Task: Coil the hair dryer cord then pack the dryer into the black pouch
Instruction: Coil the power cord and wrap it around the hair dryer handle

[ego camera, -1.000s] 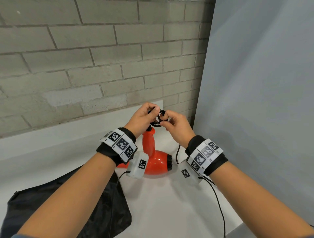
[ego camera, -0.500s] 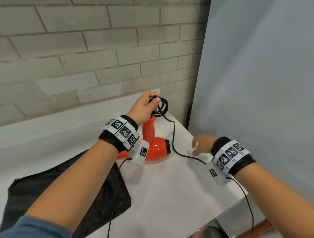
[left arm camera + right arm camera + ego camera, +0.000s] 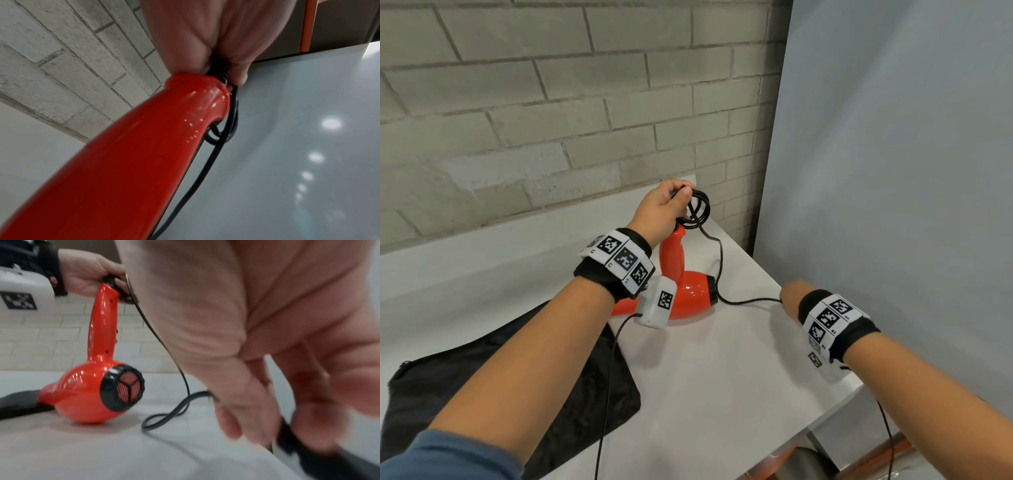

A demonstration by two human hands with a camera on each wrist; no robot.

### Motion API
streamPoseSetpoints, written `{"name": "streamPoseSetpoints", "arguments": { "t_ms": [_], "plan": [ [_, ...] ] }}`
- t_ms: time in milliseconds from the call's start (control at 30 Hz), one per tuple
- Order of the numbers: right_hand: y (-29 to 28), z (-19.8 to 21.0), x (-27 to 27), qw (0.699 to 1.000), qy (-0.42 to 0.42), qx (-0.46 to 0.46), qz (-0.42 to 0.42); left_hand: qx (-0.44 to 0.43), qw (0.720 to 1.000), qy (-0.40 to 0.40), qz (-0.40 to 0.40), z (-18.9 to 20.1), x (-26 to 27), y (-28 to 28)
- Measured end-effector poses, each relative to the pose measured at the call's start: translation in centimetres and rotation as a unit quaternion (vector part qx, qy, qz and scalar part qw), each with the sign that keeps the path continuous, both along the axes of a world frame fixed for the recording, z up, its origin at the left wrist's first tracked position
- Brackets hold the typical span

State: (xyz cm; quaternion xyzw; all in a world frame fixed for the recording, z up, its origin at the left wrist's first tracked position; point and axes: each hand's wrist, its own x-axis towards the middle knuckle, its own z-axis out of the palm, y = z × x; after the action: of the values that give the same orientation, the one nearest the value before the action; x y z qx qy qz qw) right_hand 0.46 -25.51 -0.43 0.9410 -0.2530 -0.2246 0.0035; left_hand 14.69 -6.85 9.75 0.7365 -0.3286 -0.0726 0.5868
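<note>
Looking from the head view, the left hand [image 3: 659, 209] pinches several cord [image 3: 717, 270] loops at the upright handle of the hair dryer [image 3: 681, 291], which rests on the white table [image 3: 722, 377] beside the black pouch [image 3: 571, 387]. The left wrist view shows this closed pinch. In the right wrist view, the right hand [image 3: 267, 386] curls around the loose cord; I would keep new loops equal and gently tight.

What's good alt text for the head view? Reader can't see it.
A person's left hand holds small loops of black cord at the top of an upright red hair dryer on a white table. The right hand grips the loose cord further along; a black pouch lies at left.
</note>
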Motion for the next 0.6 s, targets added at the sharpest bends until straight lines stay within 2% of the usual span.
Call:
{"name": "streamPoseSetpoints", "arguments": {
  "t_ms": [100, 167, 233, 333, 400, 467, 533, 600],
  "plan": [
    [0.1, 1.9, 0.6, 0.988, -0.154, -0.006, -0.007, -0.015, 1.0, 0.023, -0.004, 0.0, 0.2, 0.1],
    [0.0, 3.3, 0.7, 0.956, -0.29, -0.025, 0.015, -0.037, 0.998, 0.055, -0.016, 0.2, 0.2, 0.2],
    [-0.1, 4.3, 0.7, 0.898, -0.432, -0.026, 0.075, -0.057, 0.995, 0.08, -0.034, 0.3, 0.3, 0.2],
    [-0.1, 5.9, 1.1, 0.788, -0.595, 0.04, 0.152, -0.057, 0.993, 0.087, -0.047, 0.3, 0.6, 0.4],
    [0.6, 7.0, 1.3, 0.724, -0.649, 0.123, 0.197, -0.051, 0.994, 0.084, -0.055, 0.2, 0.6, 0.5],
    [1.6, 7.7, 1.9, 0.679, -0.666, 0.211, 0.224, -0.044, 0.995, 0.075, -0.056, 0.2, 0.8, 0.3],
    [2.6, 7.7, 2.7, 0.654, -0.659, 0.302, 0.218, -0.039, 0.996, 0.062, -0.05, 0.2, 0.9, 0.2],
    [3.5, 7.4, 3.5, 0.649, -0.65, 0.318, 0.235, -0.036, 0.997, 0.048, -0.042, 0.2, 0.9, 0.0]
  ]
}}
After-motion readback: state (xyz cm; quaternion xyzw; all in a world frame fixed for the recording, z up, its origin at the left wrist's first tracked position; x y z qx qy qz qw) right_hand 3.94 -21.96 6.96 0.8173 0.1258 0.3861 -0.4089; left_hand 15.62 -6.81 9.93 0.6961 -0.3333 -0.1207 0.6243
